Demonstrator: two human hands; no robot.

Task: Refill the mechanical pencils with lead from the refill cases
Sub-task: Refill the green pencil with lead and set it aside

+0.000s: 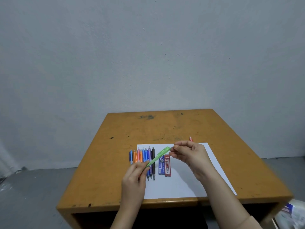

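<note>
My left hand (pixel 134 175) grips the lower end of a green mechanical pencil (pixel 158 156), which is held tilted above the white paper sheet (pixel 181 184). My right hand (pixel 188 153) pinches at the pencil's upper end with thumb and forefinger; whether it holds a cap or lead is too small to tell. Several coloured pencils (pixel 143 154) and a black pencil (pixel 153 156) lie side by side on the paper's left part. Two refill cases lie beside them: a blue case (pixel 161 166) and a red case (pixel 167 165).
The paper lies on a worn orange-brown desk (pixel 165 128) against a grey wall. A small red-and-white item (pixel 191 138) lies on the desk behind my right hand. A white bag with blue print (pixel 290 214) sits on the floor at the lower right.
</note>
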